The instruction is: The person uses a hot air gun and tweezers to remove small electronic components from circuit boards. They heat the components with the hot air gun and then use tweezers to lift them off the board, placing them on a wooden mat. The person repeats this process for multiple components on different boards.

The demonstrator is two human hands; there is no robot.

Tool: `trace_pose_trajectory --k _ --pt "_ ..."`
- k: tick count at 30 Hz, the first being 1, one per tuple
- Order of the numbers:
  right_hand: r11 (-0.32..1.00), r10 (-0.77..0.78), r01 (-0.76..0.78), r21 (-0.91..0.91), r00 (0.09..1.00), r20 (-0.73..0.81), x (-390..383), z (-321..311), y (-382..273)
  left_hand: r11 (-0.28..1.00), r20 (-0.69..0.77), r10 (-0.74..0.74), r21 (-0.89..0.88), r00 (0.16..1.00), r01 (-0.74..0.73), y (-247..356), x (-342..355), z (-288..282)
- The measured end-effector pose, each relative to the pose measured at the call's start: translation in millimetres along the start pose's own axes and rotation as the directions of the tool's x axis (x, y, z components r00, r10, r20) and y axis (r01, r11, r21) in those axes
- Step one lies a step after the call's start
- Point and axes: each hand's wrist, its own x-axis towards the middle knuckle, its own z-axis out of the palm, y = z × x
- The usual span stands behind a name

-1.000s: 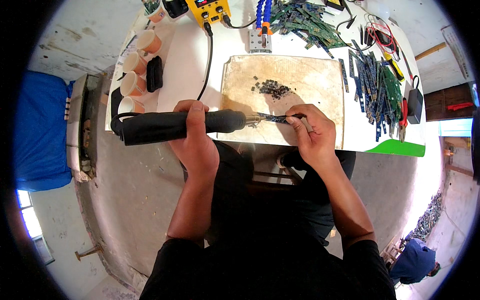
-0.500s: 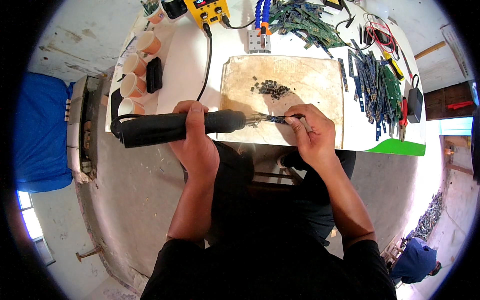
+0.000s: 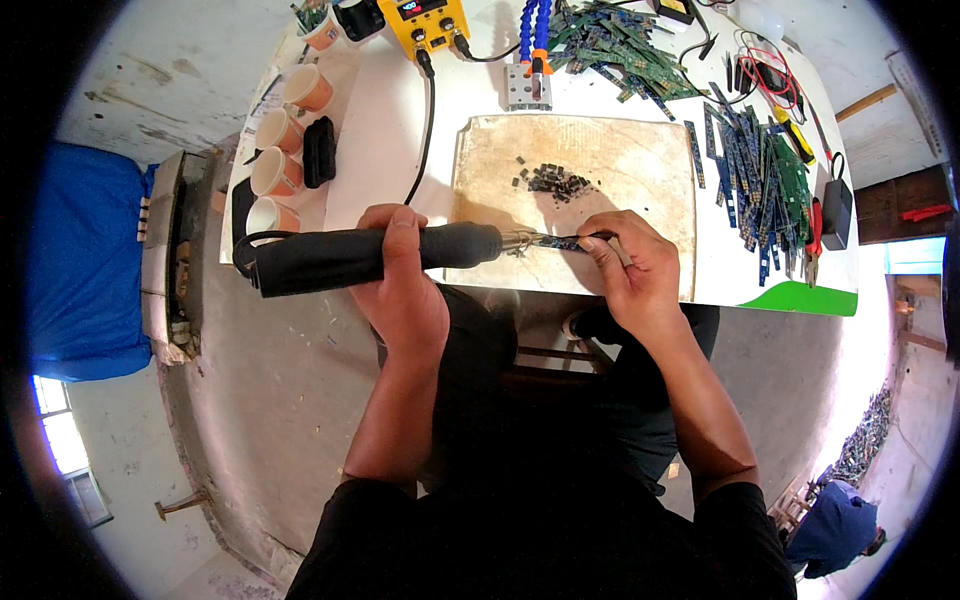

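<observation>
My left hand (image 3: 405, 290) is wrapped round the thick black handle of a hot air gun (image 3: 340, 262), held level above the table's near edge. Its metal nozzle (image 3: 516, 241) points right, at the tip of a narrow dark circuit board strip (image 3: 560, 242). Thumb and fingers of my right hand (image 3: 635, 265) pinch the strip's other end. Whether a thin tool is also in that pinch, I cannot make out. Beneath both lies a stained, tan work board (image 3: 620, 150), with a small heap of black chips (image 3: 560, 182) on it.
A yellow soldering station (image 3: 425, 25) stands at the back, its black cable running to the gun. Paper cups (image 3: 275, 172) line the left side. Green circuit board strips (image 3: 620, 50) pile up at the back and right, near red-handled pliers (image 3: 814, 240). Another person (image 3: 835, 525) is at lower right.
The whole view has shifted slightly, so everything appears a little further right. Both hands keep their hold, and nozzle and strip stay close together.
</observation>
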Motion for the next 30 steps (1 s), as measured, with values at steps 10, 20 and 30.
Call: trace_pose_trajectory --k 10,20,30 --pt "1.000 -0.009 0.009 0.006 1.000 -0.003 -0.1 -0.7 0.1 1.000 -0.012 -0.015 -0.002 1.000 0.015 0.1 -0.3 1.2" --pt "0.996 -0.042 0.035 -0.080 0.995 -0.088 6.2 -3.4 0.3 0.999 0.007 0.047 -0.025 0.999 -0.047 -2.8 1.7 -1.5" --pt "0.989 -0.074 0.047 -0.141 0.979 -0.188 27.1 6.6 7.8 0.999 0.015 0.046 -0.027 0.999 -0.046 -3.6 2.3 -2.0"
